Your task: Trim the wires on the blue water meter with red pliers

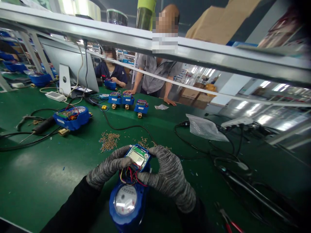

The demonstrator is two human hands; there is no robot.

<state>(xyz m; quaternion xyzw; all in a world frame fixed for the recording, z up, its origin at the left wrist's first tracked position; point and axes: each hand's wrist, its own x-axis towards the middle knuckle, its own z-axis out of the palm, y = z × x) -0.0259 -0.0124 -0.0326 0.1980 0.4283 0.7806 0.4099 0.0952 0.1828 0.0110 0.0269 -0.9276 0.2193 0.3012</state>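
Note:
In front of me stands a blue water meter [125, 201] with a round dial under a clear cover. Above the dial, a green circuit board with a small display [136, 157] sits in the meter's blue housing. My left hand [110, 170], in a grey knitted glove, grips the left side of this display part, thumb on its edge. Gloved the same way, my right hand [168, 174] closes on the right side with thumb and fingers. Red, yellow and black wires [128, 174] hang between the display part and the dial.
A heap of small screws [109, 141] lies beyond my hands. Another opened water meter [71, 117] and a screwdriver [43, 125] are at left. Several meters [141, 106] stand farther back, near two people. Cables, a plastic bag [205, 127] and red-handled pliers [228, 220] are at right.

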